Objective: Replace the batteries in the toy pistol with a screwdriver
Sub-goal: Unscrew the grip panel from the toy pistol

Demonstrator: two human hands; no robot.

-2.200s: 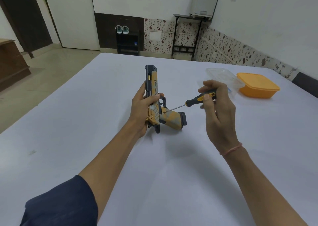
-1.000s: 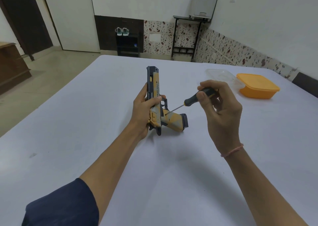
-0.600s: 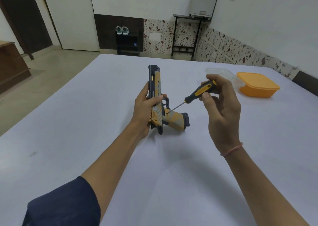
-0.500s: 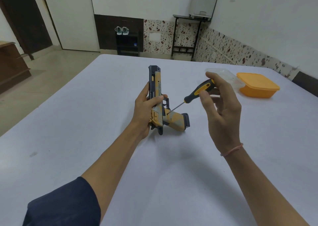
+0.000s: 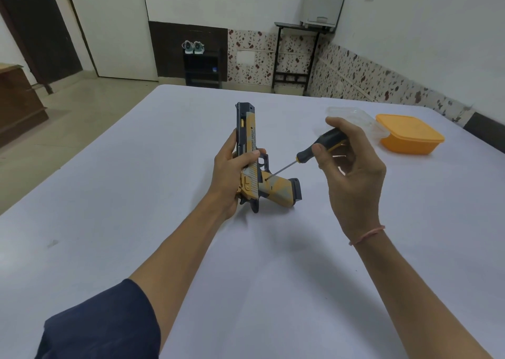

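A yellow and dark grey toy pistol (image 5: 251,164) stands on the white table (image 5: 136,194), barrel pointing away from me, grip lying to the right. My left hand (image 5: 232,175) grips it around the slide and frame. My right hand (image 5: 352,167) pinches the black and yellow handle of a screwdriver (image 5: 314,150) between thumb and fingers. The thin metal shaft slants down to the left, and its tip sits on a small hole at the top of the pistol's grip.
An orange plastic box (image 5: 410,134) with a lid sits at the table's far right, with a clear plastic lid (image 5: 352,115) just left of it. The table's left edge drops to a tiled floor. A black stand and a shoe rack line the far wall.
My right hand has turned the screwdriver handle between its fingers, so the yellow stripe has rolled out of sight. The tip stays on the pistol grip. My left hand has kept its hold.
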